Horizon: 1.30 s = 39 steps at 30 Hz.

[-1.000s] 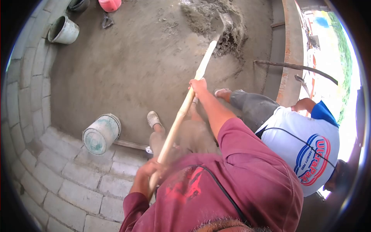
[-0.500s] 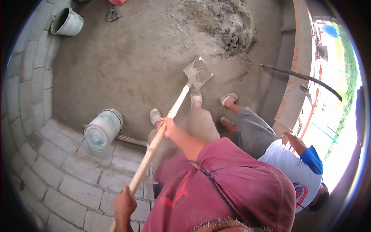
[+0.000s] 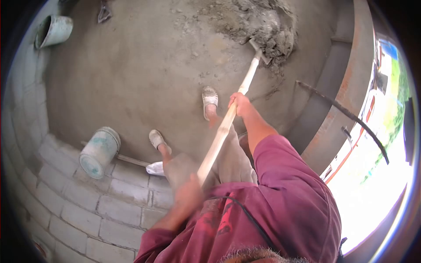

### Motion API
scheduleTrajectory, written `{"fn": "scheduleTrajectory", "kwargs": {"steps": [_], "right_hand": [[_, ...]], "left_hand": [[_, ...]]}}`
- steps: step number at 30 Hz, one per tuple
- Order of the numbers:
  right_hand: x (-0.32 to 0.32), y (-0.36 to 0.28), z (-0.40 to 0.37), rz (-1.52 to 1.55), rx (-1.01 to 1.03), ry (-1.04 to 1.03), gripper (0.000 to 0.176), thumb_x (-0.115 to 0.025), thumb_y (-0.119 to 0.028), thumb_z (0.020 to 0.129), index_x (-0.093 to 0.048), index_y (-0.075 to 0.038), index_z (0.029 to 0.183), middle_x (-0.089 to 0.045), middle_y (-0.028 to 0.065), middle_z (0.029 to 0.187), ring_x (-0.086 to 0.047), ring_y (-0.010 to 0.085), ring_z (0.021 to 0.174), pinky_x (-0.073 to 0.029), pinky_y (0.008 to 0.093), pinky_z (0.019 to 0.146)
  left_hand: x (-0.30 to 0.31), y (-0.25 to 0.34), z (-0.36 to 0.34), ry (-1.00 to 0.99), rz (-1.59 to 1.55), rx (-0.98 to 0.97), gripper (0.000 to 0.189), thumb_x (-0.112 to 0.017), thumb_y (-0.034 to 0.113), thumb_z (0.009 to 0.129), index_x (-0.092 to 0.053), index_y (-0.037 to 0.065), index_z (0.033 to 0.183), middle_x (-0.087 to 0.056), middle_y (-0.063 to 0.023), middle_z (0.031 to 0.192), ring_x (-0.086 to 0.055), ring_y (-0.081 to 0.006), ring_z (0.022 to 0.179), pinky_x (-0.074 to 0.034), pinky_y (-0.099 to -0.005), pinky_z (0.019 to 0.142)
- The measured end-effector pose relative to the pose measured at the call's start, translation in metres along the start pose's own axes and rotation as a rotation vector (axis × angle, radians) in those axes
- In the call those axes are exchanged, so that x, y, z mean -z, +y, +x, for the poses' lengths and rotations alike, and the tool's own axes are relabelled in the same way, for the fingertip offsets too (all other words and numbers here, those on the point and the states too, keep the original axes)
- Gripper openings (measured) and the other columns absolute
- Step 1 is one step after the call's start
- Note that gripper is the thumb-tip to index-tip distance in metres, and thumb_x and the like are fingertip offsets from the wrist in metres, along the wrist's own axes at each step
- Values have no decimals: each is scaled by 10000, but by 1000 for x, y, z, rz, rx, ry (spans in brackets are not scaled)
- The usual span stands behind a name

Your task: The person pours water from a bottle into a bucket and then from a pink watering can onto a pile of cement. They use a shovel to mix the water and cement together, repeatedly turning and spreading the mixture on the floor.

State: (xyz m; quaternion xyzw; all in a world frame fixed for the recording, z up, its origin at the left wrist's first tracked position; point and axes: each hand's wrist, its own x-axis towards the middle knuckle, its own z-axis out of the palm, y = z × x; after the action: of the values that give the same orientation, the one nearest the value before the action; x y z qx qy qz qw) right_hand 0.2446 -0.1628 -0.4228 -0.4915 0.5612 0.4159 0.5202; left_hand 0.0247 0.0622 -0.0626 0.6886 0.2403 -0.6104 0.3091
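My right hand (image 3: 239, 104) and blurred left hand (image 3: 188, 193) both clamp the shovel (image 3: 223, 130) — it slants to the pile (image 3: 275, 28), upper right — right hand nearer.

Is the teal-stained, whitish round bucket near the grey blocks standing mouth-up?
No: the teal-stained bucket turns its closed base toward the camera, ribbed rim away. Whether it's inverted or tipped, I cannot tell.

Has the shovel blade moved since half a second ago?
Yes: the shovel blade has moved toward the grey pile, from clear of it to its near edge.
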Motion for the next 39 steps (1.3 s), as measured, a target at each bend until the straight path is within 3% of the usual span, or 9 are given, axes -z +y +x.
{"fn": "scheduleTrajectory", "kwargs": {"steps": [7, 11, 17, 20, 27, 29, 33, 34, 39], "right_hand": [[34, 51, 20, -194, 261, 25, 107, -611, -97, 855, -546, -21, 818, -518, 99, 662, -538, 275, 529, -493, 433, 496], [-10, 94, -36, -9, 31, 262, 104, -637, -50, 819, -573, 27, 845, -575, 163, 702, -599, 315, 573, -503, 466, 504], [-23, 125, -34, -348, 243, 347, 123, -665, -17, 760, -595, 37, 845, -596, 164, 665, -605, 309, 529, -515, 430, 502], [-27, 125, -33, -589, 457, 340, 193, -678, -41, 731, -615, 56, 886, -636, 156, 679, -634, 299, 525, -542, 405, 530], [-99, 107, -163, -898, 625, 493, 378, -724, -107, 697, -639, 66, 1022, -722, 225, 965, -732, 333, 927, -601, 449, 783], [-120, 111, -189, -854, 610, 457, 399, -735, -125, 698, -641, 62, 1038, -722, 225, 1009, -717, 347, 995, -596, 464, 821], [-129, 145, -213, -717, 536, 221, 459, -744, -99, 700, -601, 67, 1104, -703, 213, 1030, -730, 315, 897, -614, 423, 749], [-127, 156, -214, -607, 461, 38, 402, -739, -49, 729, -586, 46, 1088, -678, 190, 975, -714, 321, 807, -618, 429, 713], [-113, 237, -213, 48, 64, -290, 278, -697, 21, 807, -567, 20, 1052, -635, 161, 861, -694, 382, 857, -595, 554, 750]], "left_hand": [[-60, -47, 7, 53, -86, -31, 451, -657, 189, 790, -506, 34, 1186, -707, -266, 977, -694, -467, 908, -553, -511, 837], [-93, -126, 10, 63, -176, -40, 531, -685, 222, 749, -554, 41, 1231, -695, -290, 974, -674, -483, 945, -547, -510, 872], [-118, -164, -4, 72, -385, -114, 479, -685, 233, 794, -618, 69, 1239, -690, -281, 1088, -655, -462, 1054, -524, -513, 910], [-135, -174, -4, 130, -537, -192, 468, -712, 209, 764, -665, 51, 1202, -710, -261, 1019, -703, -389, 970, -538, -448, 846], [-150, -236, 18, -1, -894, -496, 563, -759, 225, 712, -680, 22, 1231, -745, -143, 993, -676, -159, 885, -534, -344, 817], [-127, -241, -2, -9, -900, -519, 596, -762, 250, 701, -673, 14, 1241, -742, -138, 1008, -659, -141, 897, -530, -342, 832], [-107, -286, -39, 106, -615, -454, 622, -751, 252, 689, -657, 2, 1251, -733, -168, 1009, -680, -201, 908, -527, -356, 851], [-98, -296, -57, 124, -528, -402, 592, -767, 265, 681, -667, 18, 1209, -731, -197, 1028, -708, -308, 939, -533, -387, 858], [-87, -338, -140, 473, -84, -137, 511, -801, 302, 708, -647, 86, 1145, -719, -193, 994, -675, -416, 958, -530, -472, 835]]}}
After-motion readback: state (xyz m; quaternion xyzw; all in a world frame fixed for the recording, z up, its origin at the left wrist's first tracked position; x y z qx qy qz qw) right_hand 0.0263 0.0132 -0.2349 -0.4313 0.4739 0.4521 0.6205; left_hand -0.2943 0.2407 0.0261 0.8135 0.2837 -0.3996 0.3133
